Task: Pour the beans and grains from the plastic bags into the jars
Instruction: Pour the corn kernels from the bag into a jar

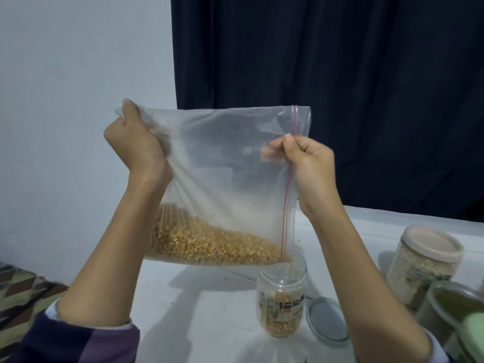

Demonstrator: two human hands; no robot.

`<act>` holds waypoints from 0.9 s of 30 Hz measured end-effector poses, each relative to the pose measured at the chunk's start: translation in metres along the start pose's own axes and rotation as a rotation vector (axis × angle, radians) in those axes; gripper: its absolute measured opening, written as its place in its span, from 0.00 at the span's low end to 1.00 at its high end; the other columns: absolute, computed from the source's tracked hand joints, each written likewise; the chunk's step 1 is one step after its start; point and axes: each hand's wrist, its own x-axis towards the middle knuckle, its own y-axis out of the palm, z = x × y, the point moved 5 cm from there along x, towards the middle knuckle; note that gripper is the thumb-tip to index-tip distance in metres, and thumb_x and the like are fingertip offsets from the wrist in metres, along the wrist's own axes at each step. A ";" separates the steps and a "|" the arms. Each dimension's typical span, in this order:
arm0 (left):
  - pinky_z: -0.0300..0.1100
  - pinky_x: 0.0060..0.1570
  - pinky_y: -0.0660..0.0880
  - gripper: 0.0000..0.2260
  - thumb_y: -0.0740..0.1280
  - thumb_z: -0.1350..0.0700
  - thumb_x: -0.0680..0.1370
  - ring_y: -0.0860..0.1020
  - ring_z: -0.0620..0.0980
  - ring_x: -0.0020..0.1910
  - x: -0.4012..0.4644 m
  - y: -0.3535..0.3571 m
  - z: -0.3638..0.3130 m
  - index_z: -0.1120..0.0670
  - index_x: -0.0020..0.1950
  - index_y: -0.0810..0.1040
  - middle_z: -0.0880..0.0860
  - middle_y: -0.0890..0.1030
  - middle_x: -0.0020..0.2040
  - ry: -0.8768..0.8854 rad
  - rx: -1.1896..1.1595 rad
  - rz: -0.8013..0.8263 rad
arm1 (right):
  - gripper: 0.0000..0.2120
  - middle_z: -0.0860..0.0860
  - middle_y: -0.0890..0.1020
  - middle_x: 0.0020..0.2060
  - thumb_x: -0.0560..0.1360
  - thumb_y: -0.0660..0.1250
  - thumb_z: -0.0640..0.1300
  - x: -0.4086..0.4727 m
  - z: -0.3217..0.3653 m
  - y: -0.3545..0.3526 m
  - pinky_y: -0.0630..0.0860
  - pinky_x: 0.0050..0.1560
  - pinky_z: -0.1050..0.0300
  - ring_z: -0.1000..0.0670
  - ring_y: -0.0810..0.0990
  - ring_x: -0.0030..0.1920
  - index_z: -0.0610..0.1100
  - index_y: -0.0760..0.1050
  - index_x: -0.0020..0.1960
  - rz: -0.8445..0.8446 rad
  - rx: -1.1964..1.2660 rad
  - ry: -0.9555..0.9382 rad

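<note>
Yellow corn [209,244] mostly remains in the plastic bag [222,158], pinched by left hand [133,145] and right hand [309,163]; open jar [281,299] barely half filled.

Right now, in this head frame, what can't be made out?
- Green-filled jar: cut off by the right edge, blurred.
- Open jar: label print smeared; rim behind the bag.
- Left hand fingers: curled behind the plastic.
- Bag mouth: whether corn kernels are flowing is unclear.
</note>
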 end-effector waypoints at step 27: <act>0.38 0.30 0.58 0.26 0.60 0.58 0.79 0.58 0.43 0.26 -0.003 -0.001 -0.007 0.49 0.21 0.57 0.42 0.58 0.21 0.000 -0.008 -0.001 | 0.13 0.52 0.84 0.32 0.81 0.60 0.38 -0.005 -0.001 0.002 0.76 0.51 0.68 0.55 0.84 0.39 0.41 0.80 0.42 -0.008 -0.010 -0.044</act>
